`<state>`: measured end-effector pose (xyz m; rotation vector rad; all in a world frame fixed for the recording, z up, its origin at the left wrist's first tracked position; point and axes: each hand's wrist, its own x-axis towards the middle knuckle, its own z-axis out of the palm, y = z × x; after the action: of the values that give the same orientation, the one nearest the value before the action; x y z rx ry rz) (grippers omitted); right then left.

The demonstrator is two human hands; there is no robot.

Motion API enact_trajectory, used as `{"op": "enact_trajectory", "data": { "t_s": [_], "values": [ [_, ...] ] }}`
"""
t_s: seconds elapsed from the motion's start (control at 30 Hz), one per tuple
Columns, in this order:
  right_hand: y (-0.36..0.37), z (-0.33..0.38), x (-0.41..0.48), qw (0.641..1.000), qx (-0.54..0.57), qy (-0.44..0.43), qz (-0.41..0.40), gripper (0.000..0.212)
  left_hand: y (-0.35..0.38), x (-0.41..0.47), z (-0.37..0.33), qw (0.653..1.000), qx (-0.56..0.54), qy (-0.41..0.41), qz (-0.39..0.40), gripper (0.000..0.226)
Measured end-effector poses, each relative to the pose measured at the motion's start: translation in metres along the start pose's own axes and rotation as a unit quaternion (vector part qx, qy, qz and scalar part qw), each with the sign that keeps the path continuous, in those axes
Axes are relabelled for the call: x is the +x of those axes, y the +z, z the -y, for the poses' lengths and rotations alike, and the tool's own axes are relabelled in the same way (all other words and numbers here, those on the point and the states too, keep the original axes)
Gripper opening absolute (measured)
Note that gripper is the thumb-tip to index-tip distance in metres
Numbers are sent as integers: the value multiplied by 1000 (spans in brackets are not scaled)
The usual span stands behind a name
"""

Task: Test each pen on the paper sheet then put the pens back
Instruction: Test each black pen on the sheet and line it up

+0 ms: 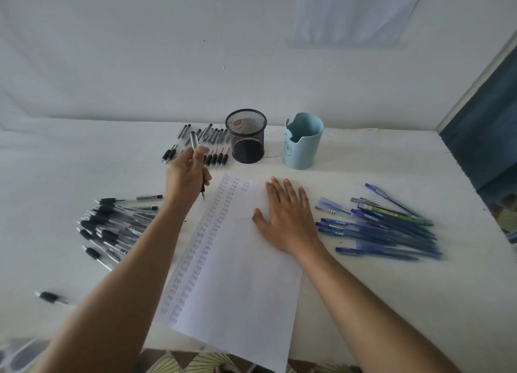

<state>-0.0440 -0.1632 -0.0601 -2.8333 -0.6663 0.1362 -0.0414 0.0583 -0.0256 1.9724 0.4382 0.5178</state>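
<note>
A white paper sheet (240, 260) lies in front of me with columns of small written marks down its left side. My left hand (186, 178) holds a black pen (195, 143) upright, tip just above the sheet's upper left corner. My right hand (285, 216) rests flat on the sheet, fingers spread. A pile of black pens (112, 227) lies to the left. A row of black pens (212, 146) lies behind my left hand. Blue pens (386, 227) are heaped to the right.
A black mesh pen cup (246, 136) and a light blue cup (303, 142) stand at the back of the white table (363, 274). One black pen (51, 297) lies alone at the near left. A wall rises behind the table.
</note>
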Motion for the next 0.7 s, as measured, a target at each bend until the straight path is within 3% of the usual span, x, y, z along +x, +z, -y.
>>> {"op": "enact_trajectory", "data": {
  "t_s": [0.2,0.3,0.47,0.7],
  "values": [
    [1,-1,0,1000,-2,0,-2,75,-16,1,5,998,55,15,17,24],
    [1,0,1,1000,-3,2,0,80,-20,-2,2,990,133,27,41,30],
    [2,-1,0,1000,-6,-1,-5,86,-18,7,-9,978,196,-21,73,30],
    [2,-1,1,1000,-8,-4,-7,93,-5,50,-3,970,238,6,-42,40]
  ]
}}
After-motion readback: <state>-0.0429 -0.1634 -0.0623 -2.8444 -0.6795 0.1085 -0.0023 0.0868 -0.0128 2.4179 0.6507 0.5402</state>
